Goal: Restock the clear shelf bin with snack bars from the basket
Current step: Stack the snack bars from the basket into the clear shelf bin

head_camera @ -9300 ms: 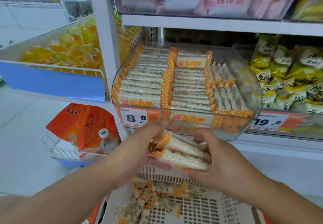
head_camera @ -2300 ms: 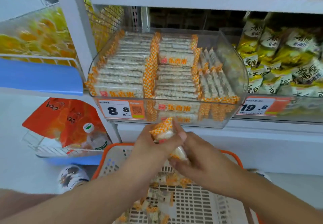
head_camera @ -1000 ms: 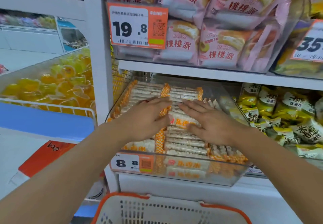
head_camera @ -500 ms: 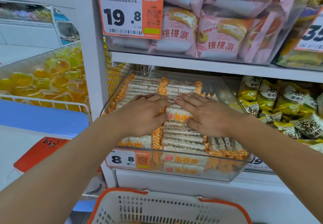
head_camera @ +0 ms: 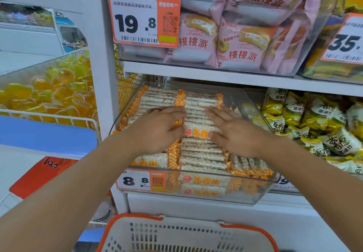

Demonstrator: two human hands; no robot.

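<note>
The clear shelf bin (head_camera: 253,194) sits on the middle shelf, filled with rows of white puffed-rice snack bars (head_camera: 200,155) with orange checked ends. My left hand (head_camera: 157,130) lies flat with straight fingers on the left and middle rows. My right hand (head_camera: 231,132) lies flat on the middle row's right side. One bar with orange lettering (head_camera: 198,134) shows face up between the two hands. The white basket (head_camera: 186,234) with an orange rim is at the bottom edge; its contents are out of sight.
Pink cake packs (head_camera: 241,41) fill the shelf above, behind a 19.8 price tag (head_camera: 145,20). Yellow-green snack bags (head_camera: 318,130) lie right of the bin. A wire bin of yellow jelly cups (head_camera: 53,94) stands to the left, past a white shelf post (head_camera: 98,55).
Earlier both hands held bars above the basket. They then moved up into the bin and let go. In the last second they stay flat on the rows, spreading slightly apart.
</note>
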